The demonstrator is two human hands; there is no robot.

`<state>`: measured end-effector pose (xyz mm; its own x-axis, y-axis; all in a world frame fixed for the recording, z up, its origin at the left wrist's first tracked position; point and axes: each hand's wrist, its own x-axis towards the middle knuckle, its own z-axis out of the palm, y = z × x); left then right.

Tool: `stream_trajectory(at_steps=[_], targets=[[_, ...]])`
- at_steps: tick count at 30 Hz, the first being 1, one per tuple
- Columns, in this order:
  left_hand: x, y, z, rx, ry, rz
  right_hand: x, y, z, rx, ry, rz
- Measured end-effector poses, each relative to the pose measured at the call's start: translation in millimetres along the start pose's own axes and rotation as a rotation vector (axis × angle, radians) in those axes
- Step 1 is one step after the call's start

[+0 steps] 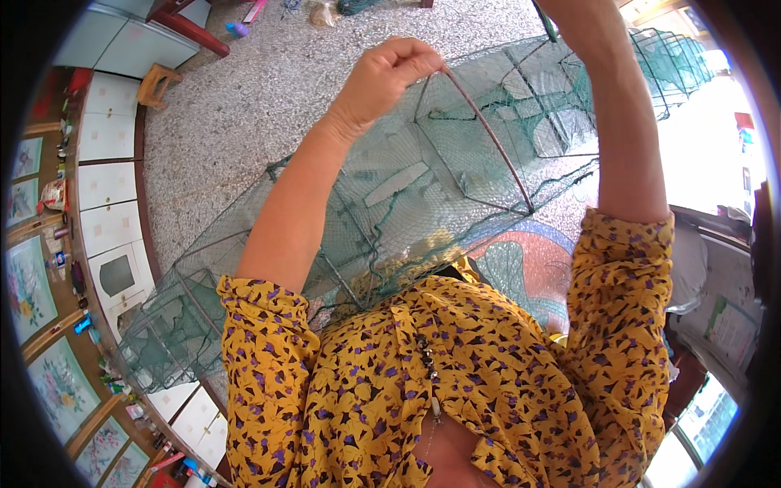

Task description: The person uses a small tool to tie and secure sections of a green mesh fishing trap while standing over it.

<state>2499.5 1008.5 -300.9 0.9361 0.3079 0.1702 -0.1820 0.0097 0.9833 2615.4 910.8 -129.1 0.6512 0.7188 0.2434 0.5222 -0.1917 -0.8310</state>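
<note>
A long green mesh fishing trap (390, 220) stretches across in front of my body, from the lower left to the upper right. Stiff rectangular frames divide it into several sections. My left hand (389, 80) is closed in a pinch on the upper corner of one frame, where a brown rod (492, 134) slants down to the right. Raised high at the upper right, my right hand (582, 20) is cut off by the picture's top edge, so its fingers are hidden. A dark green strip of the trap (545, 23) shows right beside it.
White cabinets (110, 175) line the left side, with small items along their top. A small wooden stool (159, 85) stands by them on the speckled floor (220, 114). Dark red furniture legs (191, 28) and a purple object (237, 29) lie beyond. Bright light comes in at the right.
</note>
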Motion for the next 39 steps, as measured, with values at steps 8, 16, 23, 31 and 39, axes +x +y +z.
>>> stream_trajectory(at_steps=[8,16,23,31,39], targets=[[5.6,-1.1,-16.8,-0.297,-0.007,-0.225,-27.8,32.0,-76.7,-0.709,-0.504,0.315],[11.5,-2.4,-16.8,-0.325,0.082,-0.234,-29.1,43.0,-59.2,-0.2,0.109,0.144],[16.8,-6.8,-16.9,-0.383,0.184,-0.358,-58.4,43.4,-14.1,-0.639,-0.396,-0.103],[22.2,-8.9,-10.9,-0.529,0.214,-0.403,-61.6,47.2,21.4,-0.875,-0.473,0.003],[23.5,-9.5,-10.6,-0.439,0.17,-0.514,-60.9,49.3,43.0,-0.983,-0.446,0.062]])
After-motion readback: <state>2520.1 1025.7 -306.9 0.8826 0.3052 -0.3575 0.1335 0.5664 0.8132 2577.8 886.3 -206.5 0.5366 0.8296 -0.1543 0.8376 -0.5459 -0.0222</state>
